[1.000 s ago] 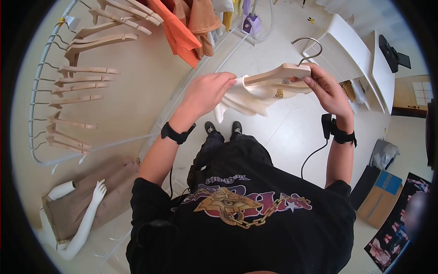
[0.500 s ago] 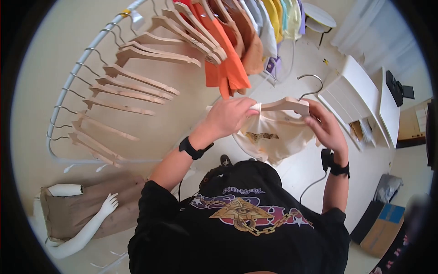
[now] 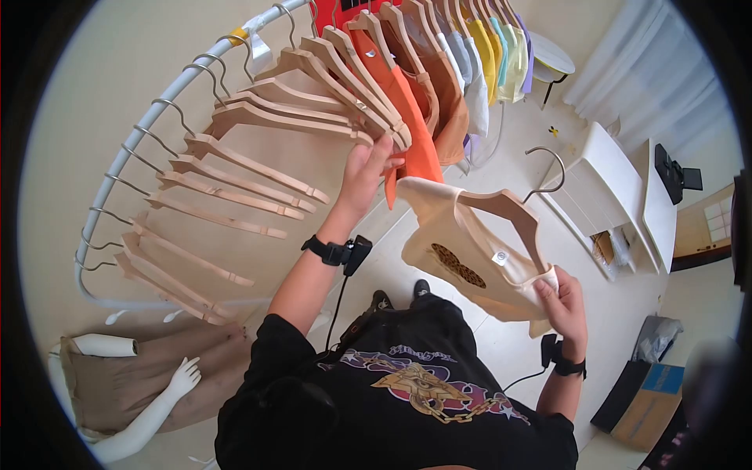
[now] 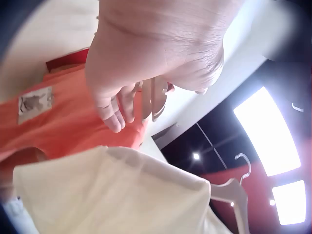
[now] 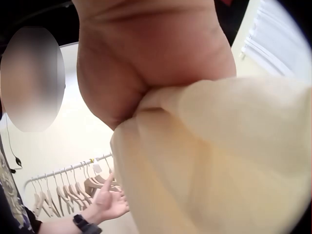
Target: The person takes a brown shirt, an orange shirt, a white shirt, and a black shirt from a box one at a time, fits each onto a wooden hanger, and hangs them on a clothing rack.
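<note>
Shirt (image 3: 462,254), cream with brown print, on wooden hanger (image 3: 511,208), in pinch of right hand (image 3: 562,296) at 4 o'clock; left hand (image 3: 364,176) slack.

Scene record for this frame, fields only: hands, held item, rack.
left hand: fingers straight, against the wooden hangers beside the orange shirt
right hand: grips the cream T-shirt at one shoulder end
held hanger: wooden, inside the T-shirt, hook clear of the rail
rail: white, curved, carries bare hangers and coloured shirts
</note>
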